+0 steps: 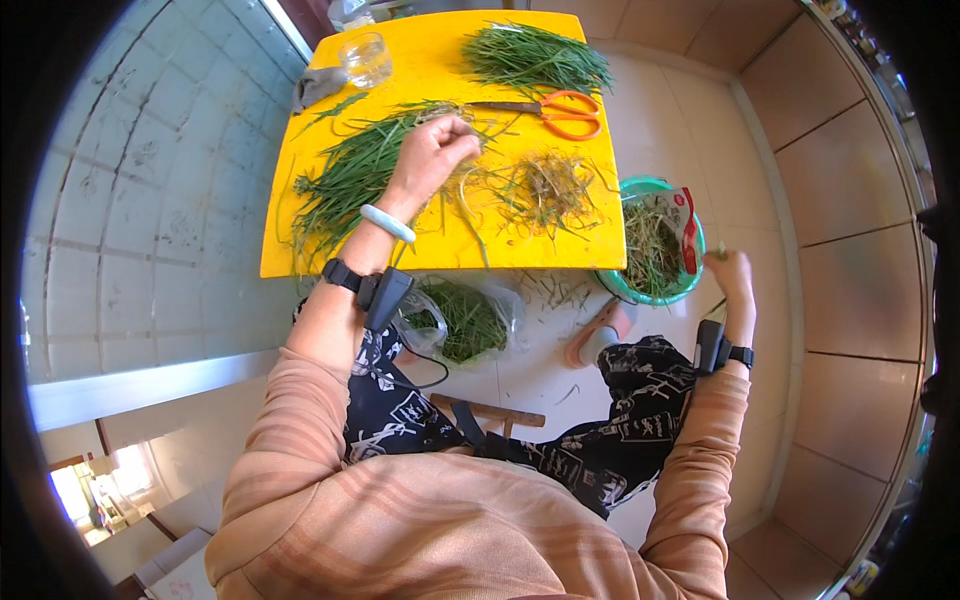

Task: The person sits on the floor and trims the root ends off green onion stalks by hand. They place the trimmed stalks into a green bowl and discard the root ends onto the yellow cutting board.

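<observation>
My left hand is over the yellow table, its fingers curled at the root end of a pile of long green leafy stalks; whether it grips any is hidden. My right hand is off the table's right side, just right of a green-rimmed bin, with a small pale green piece between its fingertips. On the table, dry brown trimmings lie right of my left hand. Above them rest orange-handled scissors, and a second green bundle lies at the far right.
A glass of water and a grey cloth stand at the table's far left. Below its near edge is a clear plastic bag of greens. A wooden stool part shows between my legs. Tiled wall at right.
</observation>
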A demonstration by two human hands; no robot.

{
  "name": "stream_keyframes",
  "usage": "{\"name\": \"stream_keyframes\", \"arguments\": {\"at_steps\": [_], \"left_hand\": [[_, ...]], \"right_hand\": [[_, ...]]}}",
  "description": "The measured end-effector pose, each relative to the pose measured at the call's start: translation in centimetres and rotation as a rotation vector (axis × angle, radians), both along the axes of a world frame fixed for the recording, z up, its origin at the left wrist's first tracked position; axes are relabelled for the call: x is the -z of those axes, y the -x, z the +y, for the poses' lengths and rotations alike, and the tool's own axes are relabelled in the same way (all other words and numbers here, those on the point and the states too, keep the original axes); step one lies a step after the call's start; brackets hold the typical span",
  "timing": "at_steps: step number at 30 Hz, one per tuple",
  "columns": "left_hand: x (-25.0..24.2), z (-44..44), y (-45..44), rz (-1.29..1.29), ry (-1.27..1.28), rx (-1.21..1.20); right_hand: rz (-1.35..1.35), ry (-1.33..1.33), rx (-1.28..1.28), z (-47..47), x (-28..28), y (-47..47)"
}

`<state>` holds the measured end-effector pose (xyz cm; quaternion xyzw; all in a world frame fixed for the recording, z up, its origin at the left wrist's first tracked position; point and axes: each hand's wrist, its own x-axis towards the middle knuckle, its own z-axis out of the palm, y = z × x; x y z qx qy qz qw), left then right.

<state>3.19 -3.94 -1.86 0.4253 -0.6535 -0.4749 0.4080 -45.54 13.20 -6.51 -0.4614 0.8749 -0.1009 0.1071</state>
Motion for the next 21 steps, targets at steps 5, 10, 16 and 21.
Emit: {"name": "stream_keyframes", "arguments": {"at_steps": [5,10,16,21], "left_hand": [[-0.6,0.9,0.6,0.151,-0.169,0.12],[-1.3,1.6,0.9,0.268,-0.255,0.207],[-1.4,2.8,1.6,0.101,-0.056,0.166],[-2.7,3.8,1.7,-0.019,0.084,0.175]], "right_hand": [[-0.127,0.191,-0.024,-2.8,-4.5,-7.5],[-0.549,0.509,-0.325,-5.8,-6.0,-18.9],[-1.102,0.634,-0.28,-8.5,-7.0,-28.0],[-1.141,0.582,-0.317,-9.3,-7.7,-29.0]]}}
